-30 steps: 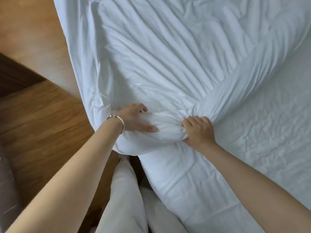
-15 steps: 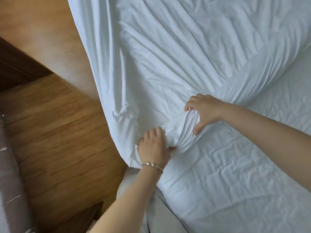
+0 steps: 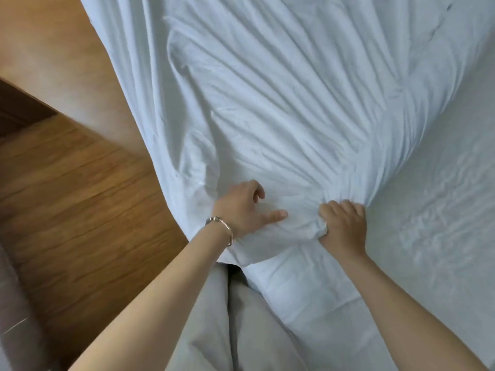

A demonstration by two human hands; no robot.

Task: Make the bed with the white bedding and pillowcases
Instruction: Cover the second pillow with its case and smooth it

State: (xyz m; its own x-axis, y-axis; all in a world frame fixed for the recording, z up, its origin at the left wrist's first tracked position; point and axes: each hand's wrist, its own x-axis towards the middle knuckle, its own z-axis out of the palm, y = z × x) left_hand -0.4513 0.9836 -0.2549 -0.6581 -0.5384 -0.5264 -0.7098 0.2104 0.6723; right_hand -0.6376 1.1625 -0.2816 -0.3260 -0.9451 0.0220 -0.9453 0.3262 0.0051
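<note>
A: Two hands on one corner, then?

B: Yes. The white duvet cover (image 3: 281, 108) fans out from 10 to 2 o'clock over the bed, and its gathered corner sits between the hands, just below centre. The right hand (image 3: 344, 226) clenches the bunched folds in a fist, knuckles up. The left hand (image 3: 245, 210), bracelet (image 3: 223, 227) at the wrist, lies on the puffed corner with its thumb stretched flat toward 3 o'clock, its fingers bent into the fabric.

A: How would you do it well?

B: I'd keep the fist tight, seat the filling fully into the corner, then pull toward 6 o'clock so the pleats flatten over the bottom sheet (image 3: 428, 223).

A: And the arms?

B: Both reach forward from 6 o'clock, nearly straight.
</note>
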